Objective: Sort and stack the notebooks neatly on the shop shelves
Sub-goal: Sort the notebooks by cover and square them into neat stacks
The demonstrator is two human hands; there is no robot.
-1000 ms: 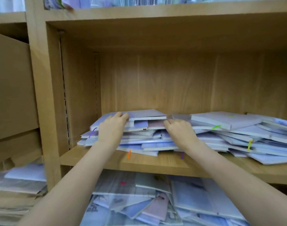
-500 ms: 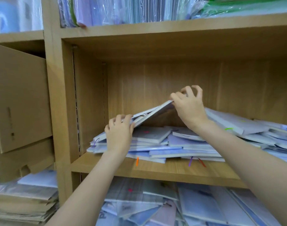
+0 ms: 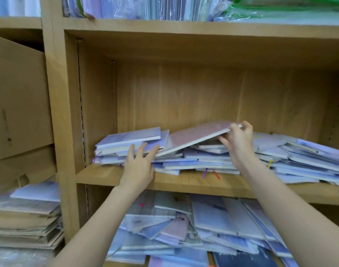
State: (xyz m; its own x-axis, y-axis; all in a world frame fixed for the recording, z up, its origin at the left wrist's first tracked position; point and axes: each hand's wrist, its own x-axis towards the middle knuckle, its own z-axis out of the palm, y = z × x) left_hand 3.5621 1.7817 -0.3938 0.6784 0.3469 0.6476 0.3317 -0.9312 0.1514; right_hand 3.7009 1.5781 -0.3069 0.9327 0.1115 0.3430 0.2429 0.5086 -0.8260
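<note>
Wooden shelf (image 3: 184, 182), loose notebooks (image 3: 213, 160). Your right hand (image 3: 239, 140) now grips pink notebook (image 3: 195, 134), lowered since half-second ago. Left hand (image 3: 138, 164), fingers spread, steadies left stack (image 3: 124, 147). Sorting barely begun.

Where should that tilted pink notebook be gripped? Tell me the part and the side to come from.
Grip the raised right edge of the pink notebook, coming from the right. That edge stands clear of the pile, leaving room for fingers beneath, while its left end lies wedged against the left stack. The right hand already pinches there; the left hand rests spread against the left stack.
</note>
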